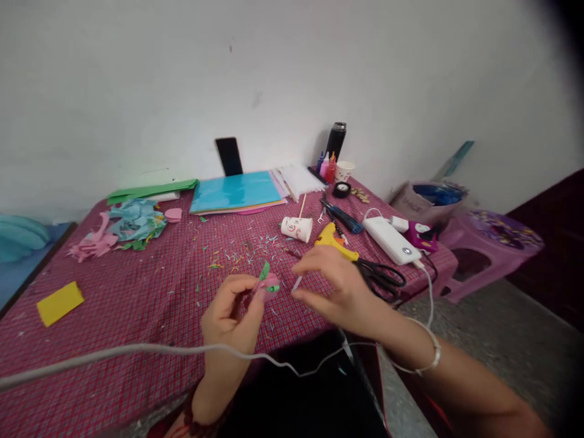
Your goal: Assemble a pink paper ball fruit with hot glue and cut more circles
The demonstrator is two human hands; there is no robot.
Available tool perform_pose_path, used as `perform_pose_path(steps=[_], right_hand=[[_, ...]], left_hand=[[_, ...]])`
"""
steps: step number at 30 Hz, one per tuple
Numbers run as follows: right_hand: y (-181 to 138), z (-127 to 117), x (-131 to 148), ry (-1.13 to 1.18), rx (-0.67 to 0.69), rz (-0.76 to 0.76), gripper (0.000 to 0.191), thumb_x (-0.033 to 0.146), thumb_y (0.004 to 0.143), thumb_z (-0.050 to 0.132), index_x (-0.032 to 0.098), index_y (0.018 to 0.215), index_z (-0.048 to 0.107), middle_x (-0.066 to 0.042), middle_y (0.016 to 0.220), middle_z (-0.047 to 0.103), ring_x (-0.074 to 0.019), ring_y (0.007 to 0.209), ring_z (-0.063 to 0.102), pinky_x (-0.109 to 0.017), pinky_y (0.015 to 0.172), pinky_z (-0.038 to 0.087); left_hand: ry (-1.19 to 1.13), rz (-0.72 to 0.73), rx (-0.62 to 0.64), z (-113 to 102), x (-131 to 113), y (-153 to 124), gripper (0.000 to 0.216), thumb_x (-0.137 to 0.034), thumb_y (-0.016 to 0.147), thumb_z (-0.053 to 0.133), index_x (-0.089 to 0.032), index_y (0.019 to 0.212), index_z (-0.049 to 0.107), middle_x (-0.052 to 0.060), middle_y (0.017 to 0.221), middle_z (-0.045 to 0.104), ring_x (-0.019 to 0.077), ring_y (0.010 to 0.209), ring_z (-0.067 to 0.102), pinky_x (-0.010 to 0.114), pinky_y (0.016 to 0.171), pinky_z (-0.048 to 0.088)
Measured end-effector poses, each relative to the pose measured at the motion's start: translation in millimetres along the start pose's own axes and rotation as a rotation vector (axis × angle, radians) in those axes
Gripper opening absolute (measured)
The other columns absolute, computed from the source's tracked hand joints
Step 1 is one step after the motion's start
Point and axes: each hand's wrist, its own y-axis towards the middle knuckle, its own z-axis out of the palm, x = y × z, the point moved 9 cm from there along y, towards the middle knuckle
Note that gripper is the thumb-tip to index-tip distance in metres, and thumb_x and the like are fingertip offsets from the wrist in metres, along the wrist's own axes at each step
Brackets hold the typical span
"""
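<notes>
My left hand (232, 310) pinches a small pink and green paper piece (270, 286) between thumb and forefinger, its green tip pointing up. To its right, my right hand (337, 289) has thumb and forefinger curved toward each other, with a small pale strip (297, 283) spanning the gap between their tips. What exactly the strip is does not show. Just beyond the right hand lies a yellow hot glue gun (335, 242), partly covered by that hand. Black-handled scissors (381, 277) rest beside the right wrist. A printed paper cup (296, 229) lies on its side ahead, a thin stick near it.
Paper scraps litter the checked tablecloth (150, 322). Crumpled blue paper (137, 219), a yellow sheet (60, 303) and a blue stack (237, 190) are on it. A white power bank (391, 239) sits right. A white cable (150, 348) crosses before my left wrist.
</notes>
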Motion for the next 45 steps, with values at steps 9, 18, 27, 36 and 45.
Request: perform_pose_path(steps=[9,18,27,36,45], right_hand=[[-16.3,5.5,43.2,0.103,-0.173,-0.073,0.009,0.018,0.090,0.061,0.023,0.083,0.057,-0.001,0.077,0.063,-0.0163,0.074,0.058,-0.033,0.068,0.043],[-75.0,12.3,33.2,0.530,-0.287,0.251,0.006,0.019,0.087,0.063,0.024,0.086,0.060,-0.005,0.100,0.070,-0.0197,0.091,0.065,-0.039,0.081,0.052],[-80.6,24.8,43.1,0.422,-0.244,0.215,0.010,0.016,0.085,0.063,0.023,0.082,0.056,-0.008,0.110,0.071,-0.0217,0.098,0.066,-0.041,0.083,0.050],[-82.7,28.8,31.0,0.555,-0.252,0.302,0.010,0.020,0.085,0.064,0.022,0.079,0.057,-0.008,0.111,0.070,-0.0212,0.100,0.064,-0.041,0.088,0.049],[-88.0,38.4,-1.3,0.966,-0.318,0.487,0.024,0.040,0.082,0.071,0.023,0.076,0.055,-0.006,0.107,0.070,-0.0190,0.093,0.064,-0.038,0.085,0.051]], left_hand=[[-0.191,-0.148,-0.005,5.9,19.9,-27.6,0.013,-0.020,0.076,0.073,-0.019,0.088,0.069,0.001,0.082,0.070,0.0126,0.073,0.064,0.022,0.069,0.052],[-0.461,-0.330,-0.170,0.7,33.6,-48.0,0.024,-0.026,0.070,0.078,-0.018,0.084,0.059,-0.004,0.070,0.062,0.0076,0.059,0.057,0.017,0.056,0.046],[-0.396,-0.249,-0.144,2.3,39.3,-53.3,0.016,-0.028,0.080,0.070,-0.019,0.083,0.057,-0.002,0.076,0.062,0.0108,0.068,0.061,0.022,0.064,0.048],[-0.288,-0.201,-0.052,4.7,44.9,-60.0,0.015,-0.024,0.084,0.065,-0.019,0.098,0.062,0.004,0.096,0.068,0.0145,0.089,0.066,0.028,0.084,0.051],[-0.319,-0.137,0.218,28.1,32.5,-63.4,0.058,-0.009,0.065,0.079,-0.021,0.116,0.055,0.014,0.125,0.064,0.0252,0.115,0.063,0.038,0.098,0.051]])
